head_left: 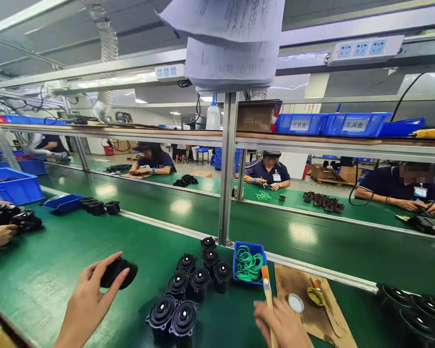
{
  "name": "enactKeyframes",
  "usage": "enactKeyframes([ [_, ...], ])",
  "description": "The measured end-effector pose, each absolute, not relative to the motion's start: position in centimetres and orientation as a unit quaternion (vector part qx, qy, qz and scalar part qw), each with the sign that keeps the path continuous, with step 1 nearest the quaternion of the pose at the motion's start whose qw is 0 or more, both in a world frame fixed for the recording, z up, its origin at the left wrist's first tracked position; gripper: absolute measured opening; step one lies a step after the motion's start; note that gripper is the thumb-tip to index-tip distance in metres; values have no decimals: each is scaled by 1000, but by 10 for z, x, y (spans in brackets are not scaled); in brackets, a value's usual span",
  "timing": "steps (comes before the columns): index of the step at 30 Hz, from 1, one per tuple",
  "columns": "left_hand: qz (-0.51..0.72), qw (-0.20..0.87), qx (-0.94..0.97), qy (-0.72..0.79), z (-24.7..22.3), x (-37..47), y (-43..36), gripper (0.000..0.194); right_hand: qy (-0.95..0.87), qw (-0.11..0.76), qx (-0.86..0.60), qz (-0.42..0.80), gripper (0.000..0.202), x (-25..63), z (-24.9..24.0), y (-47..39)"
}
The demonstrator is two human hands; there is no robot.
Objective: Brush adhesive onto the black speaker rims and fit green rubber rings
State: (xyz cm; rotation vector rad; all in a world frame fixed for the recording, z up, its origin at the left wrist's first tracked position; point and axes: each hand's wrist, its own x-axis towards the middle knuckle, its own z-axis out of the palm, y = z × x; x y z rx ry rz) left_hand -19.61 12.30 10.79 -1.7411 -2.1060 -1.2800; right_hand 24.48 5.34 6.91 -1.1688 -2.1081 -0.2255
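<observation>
My left hand (89, 299) grips a black cylindrical motor housing (125, 274) between thumb and fingers, tilted above the green bench. Its round side faces right. My right hand (284, 321) is closed around a paintbrush (267, 285), whose orange bristles point up. Between both hands stand several black motor housings (199, 280) with stepped round tops. Just beyond the brush, a blue bin (235, 270) contains green rubber rings (248, 263). Brown cardboard (286, 280) right of my right hand carries a yellow tin (314, 297), a white round lid (296, 303) and a second brush (331, 316).
More black housings (418, 319) stand at the right edge. At far left, a co-worker's hands (2, 237) hold black parts beside blue bins (12, 186). A metal post (226, 193) rises behind the housings. Other people sit across the green conveyor (188, 208).
</observation>
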Motion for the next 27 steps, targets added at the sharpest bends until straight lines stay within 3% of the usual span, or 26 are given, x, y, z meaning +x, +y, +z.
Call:
enactKeyframes([
  [3, -495, 57, -615, -611, 151, -142, 96, 55, -828, 262, -488, -88, 17, 250, 77, 104],
  [6, -414, -123, -727, -534, 173, -81, 73, 43, -832, 232, -495, -93, 17, 243, 79, 140],
  [8, -340, -243, -764, -492, 170, -44, 62, 46, -839, 224, -488, -91, 12, 236, 76, 153],
  [13, -255, -385, -767, -446, 111, 18, 55, 79, -836, 237, -490, -74, 22, 238, 71, 164],
  [20, -278, -445, -710, -469, 37, 20, 40, 100, -764, 356, -537, -27, 23, 252, 96, 152],
  [24, -369, -448, -678, -451, 20, 7, 28, 95, -751, 392, -530, 46, 22, 241, 109, 105],
  [27, -417, -440, -663, -439, 4, 2, 23, 90, -763, 367, -501, 177, 22, 226, 107, 66],
])
